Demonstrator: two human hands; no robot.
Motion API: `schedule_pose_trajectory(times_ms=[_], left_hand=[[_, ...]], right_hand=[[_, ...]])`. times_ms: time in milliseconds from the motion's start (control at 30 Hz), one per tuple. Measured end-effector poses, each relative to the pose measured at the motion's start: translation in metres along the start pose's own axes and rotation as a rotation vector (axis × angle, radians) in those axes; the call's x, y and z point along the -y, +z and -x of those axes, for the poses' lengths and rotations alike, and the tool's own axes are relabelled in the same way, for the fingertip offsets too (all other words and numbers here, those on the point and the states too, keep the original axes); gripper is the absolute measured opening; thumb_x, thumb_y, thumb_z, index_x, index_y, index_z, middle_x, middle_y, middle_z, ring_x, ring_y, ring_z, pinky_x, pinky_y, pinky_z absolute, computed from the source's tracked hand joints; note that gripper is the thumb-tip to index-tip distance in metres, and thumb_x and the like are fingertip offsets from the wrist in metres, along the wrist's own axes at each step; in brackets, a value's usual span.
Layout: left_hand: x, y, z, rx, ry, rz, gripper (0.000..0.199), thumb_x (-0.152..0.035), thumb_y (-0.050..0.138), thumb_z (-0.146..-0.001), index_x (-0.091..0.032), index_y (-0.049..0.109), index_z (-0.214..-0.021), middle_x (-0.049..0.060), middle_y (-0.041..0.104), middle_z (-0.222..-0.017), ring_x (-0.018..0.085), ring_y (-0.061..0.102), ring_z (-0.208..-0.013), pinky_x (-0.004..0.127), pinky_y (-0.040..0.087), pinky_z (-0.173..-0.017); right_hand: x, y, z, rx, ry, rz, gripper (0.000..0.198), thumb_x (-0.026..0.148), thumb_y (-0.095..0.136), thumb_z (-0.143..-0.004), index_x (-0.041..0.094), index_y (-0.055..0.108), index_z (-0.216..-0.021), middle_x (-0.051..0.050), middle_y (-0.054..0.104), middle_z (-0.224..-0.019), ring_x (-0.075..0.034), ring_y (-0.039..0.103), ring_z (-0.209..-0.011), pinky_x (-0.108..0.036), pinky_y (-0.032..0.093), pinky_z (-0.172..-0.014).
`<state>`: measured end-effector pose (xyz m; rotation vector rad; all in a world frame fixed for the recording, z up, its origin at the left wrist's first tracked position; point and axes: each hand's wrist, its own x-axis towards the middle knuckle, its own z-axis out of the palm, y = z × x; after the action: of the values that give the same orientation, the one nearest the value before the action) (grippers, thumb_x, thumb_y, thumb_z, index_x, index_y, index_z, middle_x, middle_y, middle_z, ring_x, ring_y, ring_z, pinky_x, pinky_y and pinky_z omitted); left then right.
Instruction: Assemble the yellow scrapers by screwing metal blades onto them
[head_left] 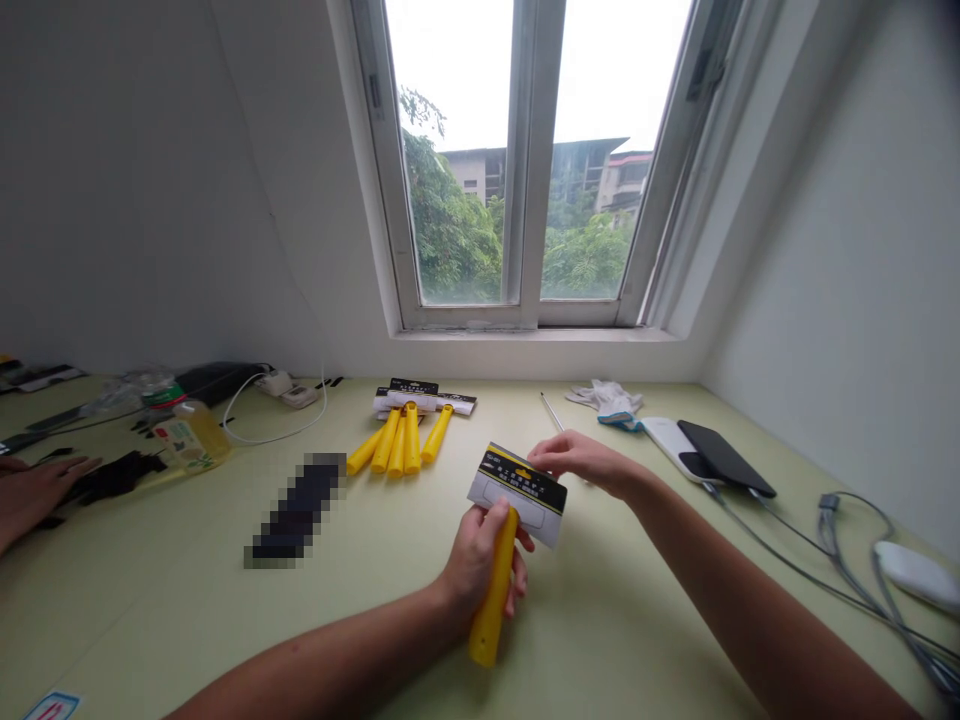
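Observation:
My left hand is wrapped round the yellow handle of a scraper, thumb on top, holding it tilted above the table. A black and white printed card covers the scraper's head, hiding any blade. At the card's upper right edge, my right hand has its fingers drawn together on the card; their tips are partly hidden. Behind that hand lies a thin metal rod, perhaps a screwdriver shaft, its other end mostly covered. Several more carded scrapers lie in a group further back, handles toward me.
A white glove, a black phone on a white device, and grey cables lie right. On the left stand a drink bottle and a white charger with cable. Another person's hand rests far left. A pixelated dark patch covers something.

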<state>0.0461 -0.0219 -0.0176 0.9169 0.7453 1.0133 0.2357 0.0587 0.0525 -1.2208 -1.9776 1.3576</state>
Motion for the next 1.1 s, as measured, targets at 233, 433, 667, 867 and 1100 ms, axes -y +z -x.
schedule_pose_trajectory(times_ms=[233,433,667,867,1100], left_hand=[[-0.003,-0.001,-0.005,-0.126,-0.096,0.01,0.045,-0.062,0.05,-0.076,-0.018,0.043,-0.085,-0.001,0.052,-0.057,0.013,0.053,-0.042,0.019,0.038,-0.029],[-0.005,-0.003,-0.009,-0.132,-0.094,0.011,0.045,-0.06,0.052,-0.075,-0.016,0.047,-0.085,0.0,0.054,-0.058,0.013,0.053,-0.043,0.021,0.04,-0.032],[-0.008,-0.005,-0.007,-0.067,-0.117,0.079,0.049,-0.057,0.046,-0.078,-0.013,0.047,-0.1,0.006,0.061,-0.069,0.018,0.062,-0.052,0.019,0.036,-0.031],[-0.01,-0.001,-0.008,-0.161,-0.052,-0.05,0.054,-0.063,0.052,-0.076,-0.013,0.048,-0.097,0.004,0.061,-0.062,0.016,0.058,-0.042,0.02,0.039,-0.031],[-0.008,0.0,-0.008,-0.203,0.014,0.017,0.054,-0.063,0.056,-0.075,-0.013,0.051,-0.095,0.007,0.064,-0.065,0.018,0.062,-0.048,0.024,0.046,-0.038]], right_hand=[[-0.011,0.006,-0.009,-0.097,0.012,0.242,0.03,0.04,0.055,-0.077,0.015,0.065,-0.063,0.0,0.056,-0.056,-0.012,0.044,-0.053,-0.024,0.032,-0.05],[-0.004,0.008,-0.007,-0.171,-0.009,0.286,0.031,0.04,0.052,-0.079,0.016,0.058,-0.06,0.0,0.053,-0.056,-0.012,0.042,-0.052,-0.024,0.029,-0.048],[0.006,0.017,-0.004,-0.118,-0.062,0.169,0.034,0.042,0.048,-0.083,0.014,0.067,-0.086,-0.001,0.058,-0.061,-0.011,0.05,-0.05,-0.023,0.037,-0.047],[0.005,0.022,-0.009,-0.29,-0.099,0.106,0.029,0.04,0.051,-0.083,0.016,0.066,-0.091,0.001,0.056,-0.053,-0.01,0.051,-0.042,-0.02,0.036,-0.039],[0.004,0.02,-0.004,0.002,0.012,-0.184,0.038,0.046,0.066,-0.073,0.013,0.065,-0.09,0.0,0.059,-0.061,-0.006,0.044,-0.043,-0.019,0.033,-0.038]])
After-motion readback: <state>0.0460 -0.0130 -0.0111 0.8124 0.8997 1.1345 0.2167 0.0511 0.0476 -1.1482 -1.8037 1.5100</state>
